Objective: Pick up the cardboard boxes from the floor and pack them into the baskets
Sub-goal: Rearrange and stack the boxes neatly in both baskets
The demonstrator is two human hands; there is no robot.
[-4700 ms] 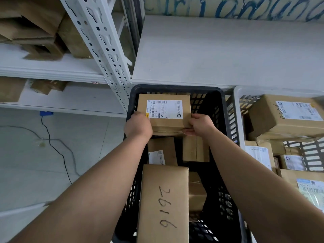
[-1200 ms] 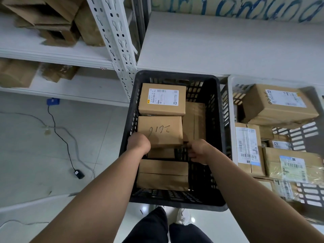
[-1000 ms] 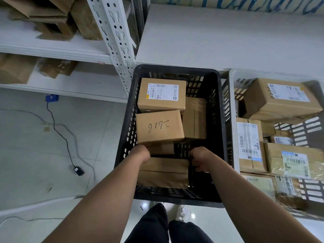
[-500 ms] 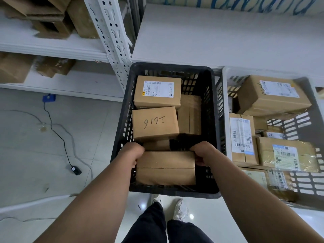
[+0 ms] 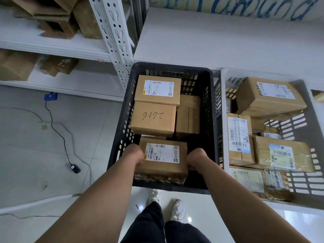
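Where the white metal shelving (image 5: 52,48) meets a pale flat top (image 5: 228,41), two slotted baskets stand side by side on the tiled floor (image 5: 35,146). The pale basket (image 5: 223,109) on the right is crowded with labelled cartons. The black basket (image 5: 116,146) on the left touches it wall to wall and is partly filled.

At the black basket's far end lies a labelled carton (image 5: 157,91). Just nearer lies a carton with handwritten digits (image 5: 152,118), and a plain carton (image 5: 188,116) stands beside both against the right wall. These three fill the far half and hem in the near space.

In that near end is the held cardboard box (image 5: 163,165), its shipping label up and its long axis running across the basket from left wall to right. Whether it rests on the bottom cannot be told.

The left hand (image 5: 134,153) grips its left end and the right hand (image 5: 196,159) grips its right end, fingers curled round the edges.

A power adapter (image 5: 75,168) on its cable lies on the floor, left of the basket.
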